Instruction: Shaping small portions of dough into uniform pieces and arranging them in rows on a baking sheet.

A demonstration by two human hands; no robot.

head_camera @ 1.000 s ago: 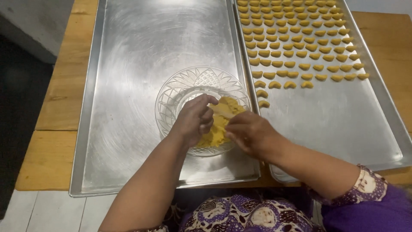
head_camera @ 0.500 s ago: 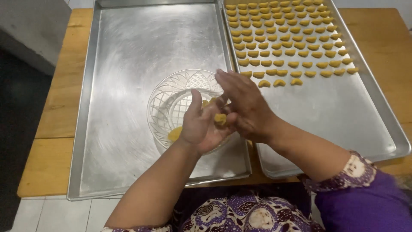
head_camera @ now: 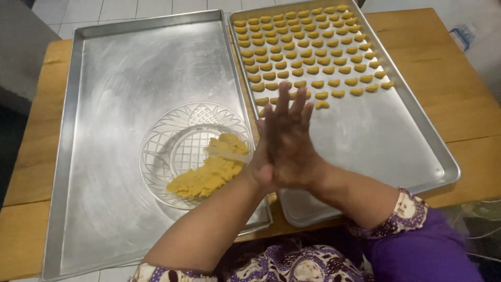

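My right hand [head_camera: 292, 146] lies flat on my left hand [head_camera: 259, 166], palm to palm, fingers stretched out and pointing away from me. They hover over the seam between the two metal trays. A small piece of yellow dough seen in my left palm a moment ago is hidden between the palms. Just left of the hands, a clear patterned glass bowl [head_camera: 156, 130] stands on the left tray [head_camera: 130, 62] and holds a lump of yellow dough [head_camera: 209, 175].
The right tray [head_camera: 376, 141] carries several rows of small yellow crescent dough pieces [head_camera: 302, 47] across its far half; its near half is bare metal. Both trays rest on a wooden table [head_camera: 443, 68]. Tiled floor shows beyond.
My hands left the dough in the bowl, with a small piece in the left palm. The right palm then closed flat over it, and both hands shifted right of the bowl.
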